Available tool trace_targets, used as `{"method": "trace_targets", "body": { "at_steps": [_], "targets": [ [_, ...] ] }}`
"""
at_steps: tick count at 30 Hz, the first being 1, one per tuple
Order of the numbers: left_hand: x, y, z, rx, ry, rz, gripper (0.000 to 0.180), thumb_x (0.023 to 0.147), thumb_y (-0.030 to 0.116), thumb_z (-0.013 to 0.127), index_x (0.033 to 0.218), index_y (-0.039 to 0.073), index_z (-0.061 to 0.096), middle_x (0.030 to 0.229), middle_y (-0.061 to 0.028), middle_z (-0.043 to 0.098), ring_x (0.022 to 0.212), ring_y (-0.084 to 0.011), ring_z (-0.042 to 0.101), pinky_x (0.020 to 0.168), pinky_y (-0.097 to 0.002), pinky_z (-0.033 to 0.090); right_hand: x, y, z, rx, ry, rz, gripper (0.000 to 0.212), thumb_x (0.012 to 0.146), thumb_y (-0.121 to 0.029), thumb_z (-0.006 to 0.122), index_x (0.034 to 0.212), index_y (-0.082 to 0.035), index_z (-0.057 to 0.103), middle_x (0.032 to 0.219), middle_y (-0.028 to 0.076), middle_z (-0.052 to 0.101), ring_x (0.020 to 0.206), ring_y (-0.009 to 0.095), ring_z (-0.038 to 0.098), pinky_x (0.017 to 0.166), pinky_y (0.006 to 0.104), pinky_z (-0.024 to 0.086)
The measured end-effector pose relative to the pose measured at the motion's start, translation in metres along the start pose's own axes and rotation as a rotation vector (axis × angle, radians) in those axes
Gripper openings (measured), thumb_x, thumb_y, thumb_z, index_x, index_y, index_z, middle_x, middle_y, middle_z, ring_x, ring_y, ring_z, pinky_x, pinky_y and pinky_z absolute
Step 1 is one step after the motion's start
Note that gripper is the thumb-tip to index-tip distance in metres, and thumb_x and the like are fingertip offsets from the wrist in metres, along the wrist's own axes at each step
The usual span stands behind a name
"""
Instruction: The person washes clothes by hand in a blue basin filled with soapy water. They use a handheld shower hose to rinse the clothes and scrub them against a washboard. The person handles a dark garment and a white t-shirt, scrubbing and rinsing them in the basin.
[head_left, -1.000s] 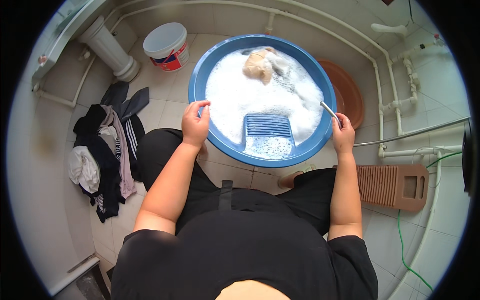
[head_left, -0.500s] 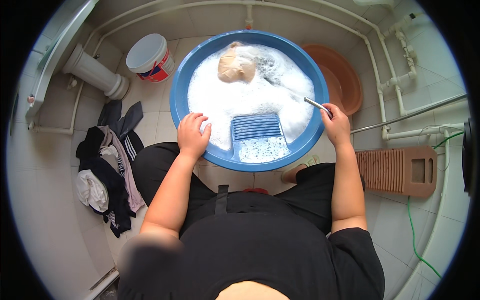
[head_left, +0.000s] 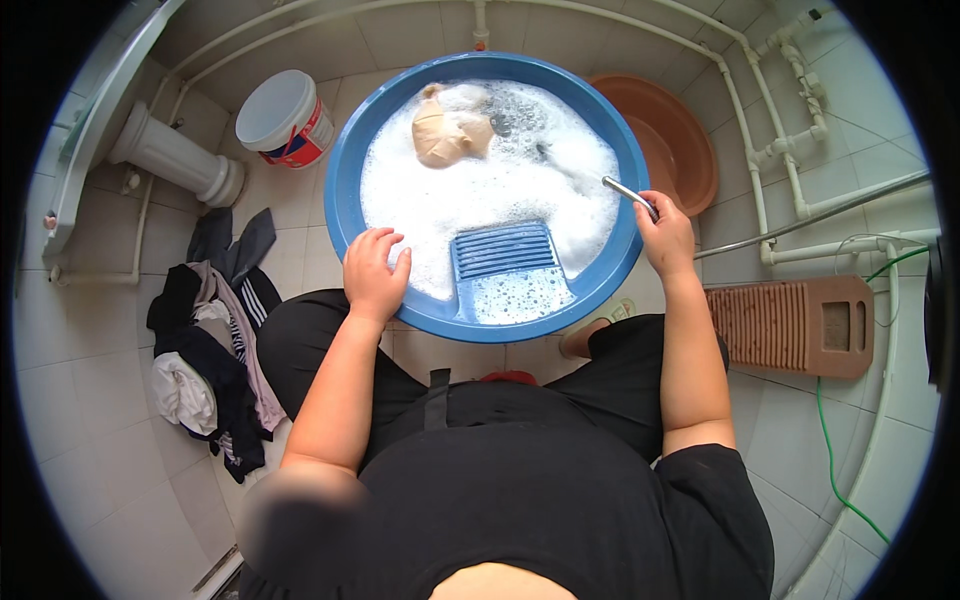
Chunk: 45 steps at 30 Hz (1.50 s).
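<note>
A round blue basin full of white foam stands in front of me, a ridged washboard built into its near side. Tan cloth pokes out of the suds toward the far left. My left hand lies on the basin's near left rim, fingers apart, holding nothing. At the right rim, my right hand is closed around a thin metal shower hose end, its tip over the foam. No water is visible coming from it.
Dark, white and pink clothes lie heaped on the floor at left. A white bucket stands beyond them. Behind the blue basin sits an orange-brown basin. A brown washboard and a green cord are at right; pipes line the walls.
The view has shifted slightly, so the surroundings sit a little differently in the picture. Both hands keep their places on the basin and the hose end.
</note>
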<state>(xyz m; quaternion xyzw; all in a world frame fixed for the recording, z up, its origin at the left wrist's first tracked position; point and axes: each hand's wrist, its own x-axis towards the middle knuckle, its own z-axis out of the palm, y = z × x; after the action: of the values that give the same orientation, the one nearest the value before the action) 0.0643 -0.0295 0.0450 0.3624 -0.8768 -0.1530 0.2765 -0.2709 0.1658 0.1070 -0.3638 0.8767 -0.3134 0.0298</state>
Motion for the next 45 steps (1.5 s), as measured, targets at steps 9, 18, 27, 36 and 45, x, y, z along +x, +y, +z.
{"method": "trace_targets", "body": {
  "at_steps": [9, 18, 27, 36, 45],
  "targets": [
    [0.000, -0.001, 0.000, -0.010, 0.014, 0.009, 0.019, 0.073, 0.018, 0.063, 0.087, 0.007, 0.062, 0.100, -0.0069, 0.060, 0.102, -0.0269, 0.052, 0.087, -0.0374, 0.039, 0.000, -0.003, 0.002, -0.008, -0.001, -0.016, 0.023, 0.082, -0.026, 0.059, 0.098, -0.010, 0.062, 0.077, 0.008, 0.064, 0.068, 0.022, 0.060, 0.063, 0.0319, 0.046],
    [-0.001, -0.001, -0.001, -0.016, 0.000, 0.003, 0.018, 0.073, 0.019, 0.062, 0.086, 0.007, 0.063, 0.099, -0.0062, 0.060, 0.101, -0.0259, 0.053, 0.087, -0.0367, 0.039, -0.002, -0.006, 0.001, 0.070, -0.005, -0.020, 0.024, 0.081, -0.025, 0.060, 0.098, -0.009, 0.062, 0.077, 0.008, 0.064, 0.068, 0.021, 0.060, 0.063, 0.0308, 0.046],
    [0.012, 0.006, 0.005, 0.092, -0.116, 0.065, 0.034, 0.076, 0.023, 0.062, 0.106, 0.007, 0.057, 0.117, -0.0113, 0.052, 0.114, -0.0320, 0.042, 0.094, -0.0419, 0.034, -0.004, -0.004, -0.002, 0.053, -0.020, -0.031, 0.022, 0.081, -0.023, 0.060, 0.097, -0.008, 0.062, 0.077, 0.008, 0.064, 0.069, 0.021, 0.061, 0.063, 0.0305, 0.046],
    [0.119, 0.014, 0.088, 0.276, -0.551, 0.005, 0.055, 0.084, 0.032, 0.050, 0.133, 0.012, 0.036, 0.143, -0.0140, 0.025, 0.131, -0.0353, 0.023, 0.104, -0.0457, 0.024, 0.001, -0.019, -0.004, 0.119, -0.032, -0.015, 0.021, 0.081, -0.022, 0.060, 0.096, -0.008, 0.062, 0.078, 0.009, 0.064, 0.069, 0.022, 0.061, 0.063, 0.0307, 0.047],
    [0.110, 0.001, 0.095, -0.220, -0.715, -0.421, 0.042, 0.085, 0.030, 0.048, 0.116, 0.002, 0.053, 0.109, -0.0187, 0.057, 0.100, -0.0286, 0.053, 0.088, -0.0331, 0.040, 0.005, -0.008, -0.013, 0.144, -0.065, -0.040, 0.021, 0.081, -0.022, 0.060, 0.095, -0.007, 0.062, 0.080, 0.010, 0.064, 0.068, 0.023, 0.061, 0.063, 0.0310, 0.047]
  ]
}}
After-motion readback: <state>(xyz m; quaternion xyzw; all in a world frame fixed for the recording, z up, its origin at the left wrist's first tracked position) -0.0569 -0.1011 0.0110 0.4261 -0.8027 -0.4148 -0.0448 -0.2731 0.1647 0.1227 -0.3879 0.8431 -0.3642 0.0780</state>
